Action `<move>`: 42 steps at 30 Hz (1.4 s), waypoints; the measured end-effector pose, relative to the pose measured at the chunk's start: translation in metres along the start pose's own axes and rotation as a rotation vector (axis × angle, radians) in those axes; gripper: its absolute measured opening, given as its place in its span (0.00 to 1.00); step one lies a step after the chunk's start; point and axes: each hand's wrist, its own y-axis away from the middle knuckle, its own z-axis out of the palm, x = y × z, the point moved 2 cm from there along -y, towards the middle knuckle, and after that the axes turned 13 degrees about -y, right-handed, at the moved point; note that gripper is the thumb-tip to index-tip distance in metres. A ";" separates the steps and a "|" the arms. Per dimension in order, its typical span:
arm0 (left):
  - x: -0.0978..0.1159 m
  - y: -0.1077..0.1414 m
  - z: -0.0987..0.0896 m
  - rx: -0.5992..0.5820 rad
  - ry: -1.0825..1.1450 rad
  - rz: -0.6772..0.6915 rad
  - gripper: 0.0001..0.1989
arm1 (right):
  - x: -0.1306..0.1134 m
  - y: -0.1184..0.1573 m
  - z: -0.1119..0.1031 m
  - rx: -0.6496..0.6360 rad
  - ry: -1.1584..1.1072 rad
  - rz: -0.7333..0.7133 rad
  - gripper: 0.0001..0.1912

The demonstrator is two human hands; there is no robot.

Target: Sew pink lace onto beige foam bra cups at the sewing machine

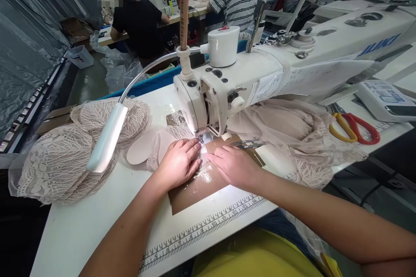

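My left hand (182, 159) lies just left of the needle area, its fingers and thumb closed on beige lace fabric at the presser foot (202, 137). A small pale piece of the fabric (203, 154) shows between my hands. Beige moulded cups (143, 152) edged with lace rest left of that hand. My right hand (234, 165) is curled, its index finger pointing at the pale fabric. Dark thread snips (248, 143) stick out from behind its knuckles and seem held in the palm; their handles are hidden. Above both hands stands the white sewing machine (260, 75).
Stacked lace cups (55, 162) lie on the left under a lamp (108, 138). Sheer beige fabric (286, 123) is heaped on the right, beside red-and-yellow-handled scissors (357, 129). A printed ruler (201, 231) runs along the table's front edge. Two people (138, 26) sit beyond the machine.
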 end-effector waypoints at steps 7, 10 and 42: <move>0.001 0.005 -0.002 0.050 -0.031 -0.015 0.18 | 0.001 -0.007 -0.003 -0.035 -0.003 0.030 0.18; 0.003 0.006 -0.003 0.049 -0.040 -0.017 0.18 | 0.002 -0.007 -0.003 -0.011 -0.010 0.016 0.18; -0.004 0.033 -0.031 -0.005 0.334 -0.097 0.11 | 0.025 0.028 -0.037 0.049 0.055 0.116 0.15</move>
